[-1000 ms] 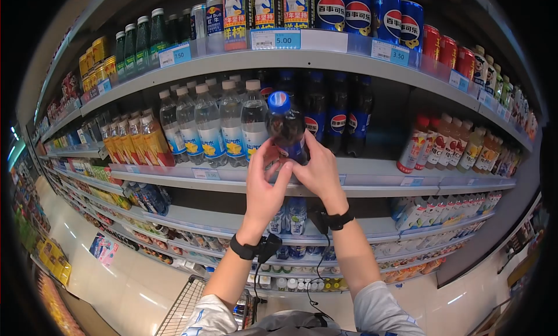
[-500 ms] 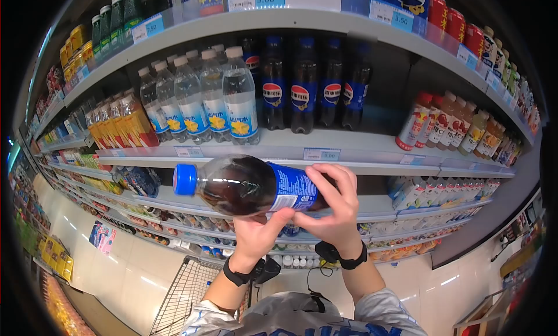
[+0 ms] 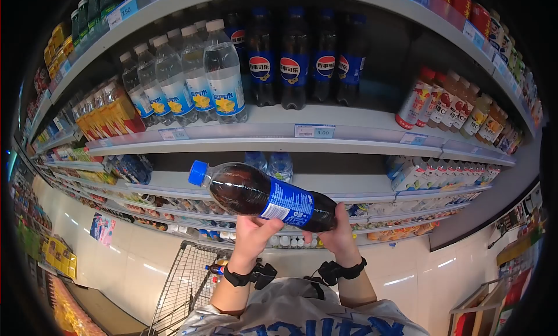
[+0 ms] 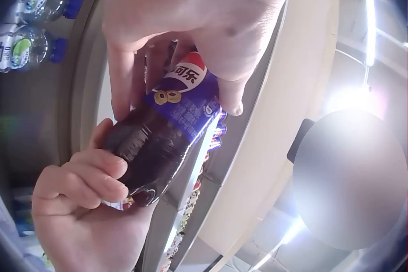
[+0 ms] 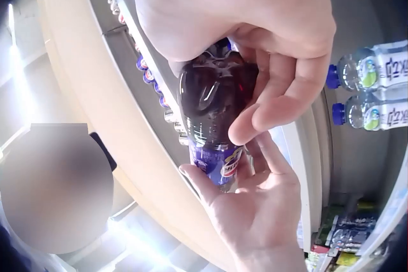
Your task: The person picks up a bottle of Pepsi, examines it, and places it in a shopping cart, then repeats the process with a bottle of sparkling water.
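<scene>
A dark cola bottle [image 3: 244, 192] with a blue cap and blue label lies nearly level in both hands, its cap to the left and a little higher. My left hand [image 3: 251, 240] holds it from below at the label, thumb along the near side. The right hand [image 3: 340, 236] grips the base end. In the left wrist view, the left hand [image 4: 191, 10] curls round the label and the right hand's fingers [image 4: 95, 179] wrap the base. The right wrist view shows the right hand [image 5: 255, 29] around the bottle's base [image 5: 210, 87].
Cola bottles [image 3: 294, 69] and clear soda bottles [image 3: 225, 74] stand on the shelf [image 3: 360, 124] ahead, with red-capped juice bottles [image 3: 414, 101] at the right. Below are two blue-capped bottles [image 3: 281, 166]. A wire cart [image 3: 181, 284] holding some items stands at the lower left.
The bottle came away from the shelf and tipped onto its side, then dropped slightly with its base end lower. The right hand shifted from the label to the base. The view has tilted down.
</scene>
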Demonstrator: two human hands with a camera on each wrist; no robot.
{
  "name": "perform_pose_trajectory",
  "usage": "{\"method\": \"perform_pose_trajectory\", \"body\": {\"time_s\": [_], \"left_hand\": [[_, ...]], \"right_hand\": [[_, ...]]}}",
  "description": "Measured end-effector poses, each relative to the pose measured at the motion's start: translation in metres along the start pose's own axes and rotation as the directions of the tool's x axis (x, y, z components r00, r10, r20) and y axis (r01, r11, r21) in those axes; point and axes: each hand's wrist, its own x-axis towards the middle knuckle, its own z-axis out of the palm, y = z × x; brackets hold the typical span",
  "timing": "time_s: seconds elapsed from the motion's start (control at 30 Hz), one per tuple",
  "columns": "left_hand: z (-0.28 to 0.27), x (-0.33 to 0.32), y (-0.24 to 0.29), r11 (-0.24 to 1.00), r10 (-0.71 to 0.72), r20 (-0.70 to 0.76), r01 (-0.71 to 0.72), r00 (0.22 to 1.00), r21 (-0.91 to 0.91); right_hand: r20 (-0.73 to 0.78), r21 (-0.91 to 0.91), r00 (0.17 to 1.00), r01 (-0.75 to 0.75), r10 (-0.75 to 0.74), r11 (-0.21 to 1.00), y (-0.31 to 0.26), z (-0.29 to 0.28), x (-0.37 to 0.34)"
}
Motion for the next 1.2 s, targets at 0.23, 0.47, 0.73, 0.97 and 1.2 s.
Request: {"method": "perform_pose_trajectory", "body": {"time_s": [0.23, 0.47, 0.73, 0.97, 1.2], "left_hand": [[-0.011, -0.013, -0.009, 0.998, -0.068, 0.086, 0.067, 0.994, 0.018], [0.013, -0.01, -0.005, 1.0, -0.001, -0.12, 0.001, 0.993, -0.003], [0.0, -0.011, -0.015, 0.994, 0.029, -0.143, -0.014, 0.989, 0.108], [-0.001, -0.011, -0.011, 0.996, 0.067, -0.125, -0.059, 0.99, 0.068], [-0.004, -0.012, -0.008, 0.984, 0.067, 0.042, -0.073, 0.997, 0.16]], "right_hand": [[0.021, 0.161, 1.0, 0.004, -0.007, 0.987, 0.019, -0.009, -0.016], [-0.026, 0.183, 0.98, 0.198, -0.196, 0.963, 0.015, 0.007, -0.013], [0.015, -0.174, 0.964, 0.263, -0.264, 0.949, -0.003, 0.021, -0.013], [0.18, 0.218, 0.984, -0.051, 0.011, 0.975, 0.031, -0.024, -0.004], [0.076, 0.14, 0.997, -0.018, 0.007, 0.99, 0.017, 0.004, -0.011]]}}
